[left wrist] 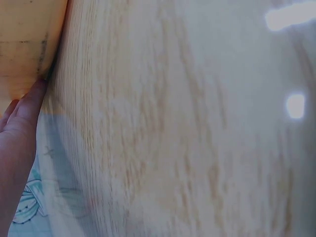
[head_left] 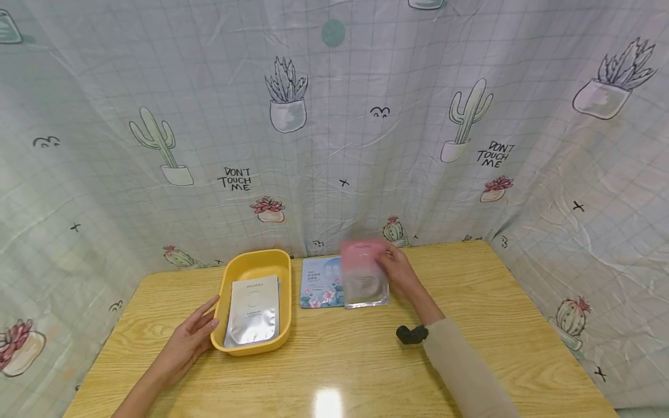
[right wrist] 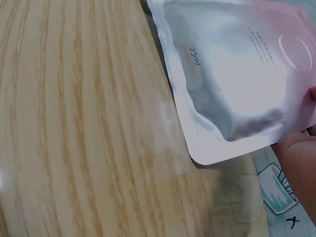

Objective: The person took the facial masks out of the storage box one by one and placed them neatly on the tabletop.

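A pink and silver sheet mask packet (head_left: 362,278) is pinched at its right edge by my right hand (head_left: 399,270). In the right wrist view the packet (right wrist: 232,74) shows "23ml" on its silver part, close over the wood. Just left of it, a blue floral mask packet (head_left: 320,284) lies on the table, its right side partly covered. My left hand (head_left: 194,337) rests its fingers on the left side of a yellow tray (head_left: 286,302). Inside the tray lie white and silver packets (head_left: 254,313), with a blue edge showing beneath the top one.
The wooden table (head_left: 345,360) runs back to a curtain (head_left: 334,145) printed with cacti. A black band (head_left: 412,334) is at my right wrist, by the beige sleeve (head_left: 465,366). Light glares off the table's front.
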A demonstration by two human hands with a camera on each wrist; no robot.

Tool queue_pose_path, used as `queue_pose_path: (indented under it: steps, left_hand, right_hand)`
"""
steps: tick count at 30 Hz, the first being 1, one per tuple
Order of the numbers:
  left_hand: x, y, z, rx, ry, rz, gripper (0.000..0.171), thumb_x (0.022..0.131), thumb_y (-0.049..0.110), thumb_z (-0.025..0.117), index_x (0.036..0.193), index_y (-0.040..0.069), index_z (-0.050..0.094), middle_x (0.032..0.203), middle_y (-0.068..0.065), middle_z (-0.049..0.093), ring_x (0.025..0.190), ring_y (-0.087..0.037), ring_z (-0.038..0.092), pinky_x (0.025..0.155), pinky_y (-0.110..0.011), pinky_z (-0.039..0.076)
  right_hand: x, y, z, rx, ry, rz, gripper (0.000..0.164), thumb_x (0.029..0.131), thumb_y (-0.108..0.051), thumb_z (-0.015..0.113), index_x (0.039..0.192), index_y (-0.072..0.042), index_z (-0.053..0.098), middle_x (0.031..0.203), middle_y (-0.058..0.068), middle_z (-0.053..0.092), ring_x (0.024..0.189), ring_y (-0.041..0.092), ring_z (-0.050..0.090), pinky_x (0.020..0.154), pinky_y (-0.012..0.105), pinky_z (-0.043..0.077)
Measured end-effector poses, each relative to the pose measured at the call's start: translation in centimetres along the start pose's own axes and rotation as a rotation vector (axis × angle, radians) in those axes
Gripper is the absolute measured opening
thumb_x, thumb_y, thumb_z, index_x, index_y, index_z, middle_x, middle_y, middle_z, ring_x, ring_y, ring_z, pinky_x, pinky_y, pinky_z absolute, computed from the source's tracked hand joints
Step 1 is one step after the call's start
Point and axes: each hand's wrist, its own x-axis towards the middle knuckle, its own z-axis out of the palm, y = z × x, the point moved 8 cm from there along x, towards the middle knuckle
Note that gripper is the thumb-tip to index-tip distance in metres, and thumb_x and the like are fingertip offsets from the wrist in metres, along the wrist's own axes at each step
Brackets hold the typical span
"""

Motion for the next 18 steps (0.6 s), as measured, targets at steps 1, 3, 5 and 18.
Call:
queue_pose_path:
  steps: [1,3,5,18]
  left_hand:
    - [0.0,0.0,0.0,0.002,0.004,-0.001,0.064,0.111,0.021,0.046,0.166,0.019,0.013,0.162,-0.03,0.012,0.124,0.001,0.056,0.096,-0.028,0.054]
    - [-0.1,-0.1,0.0,0.003,0.007,-0.005,0.064,0.111,0.021,0.047,0.166,0.019,0.013,0.162,-0.03,0.012,0.124,0.001,0.055,0.096,-0.028,0.054]
    - [-0.1,-0.1,0.0,0.004,0.01,-0.003,0.064,0.111,0.021,0.046,0.165,0.019,0.014,0.162,-0.029,0.013,0.124,0.001,0.055,0.096,-0.028,0.054]
    - [-0.2,-0.3,0.0,-0.003,0.004,0.008,0.063,0.111,0.02,0.046,0.165,0.02,0.014,0.161,-0.027,0.017,0.125,0.001,0.055,0.096,-0.028,0.053]
  right_hand:
    - [0.0,0.2,-0.1,0.002,-0.001,0.006,0.035,0.106,-0.004,0.049,0.138,0.009,0.047,0.113,0.018,0.066,0.095,0.009,0.061,0.085,0.019,0.053]
    - [0.0,0.6,-0.3,0.005,0.006,0.022,0.032,0.107,-0.006,0.049,0.135,0.009,0.049,0.112,0.017,0.065,0.093,0.009,0.06,0.082,0.019,0.052]
    - [-0.1,0.9,-0.4,0.001,0.012,0.035,0.031,0.108,-0.008,0.048,0.133,0.01,0.05,0.109,0.015,0.065,0.091,0.01,0.059,0.079,0.018,0.052]
    - [0.3,3.3,-1.6,-0.195,0.221,0.135,0.026,0.102,-0.004,0.058,0.122,0.013,0.061,0.108,0.026,0.068,0.08,0.017,0.065,0.069,0.024,0.054]
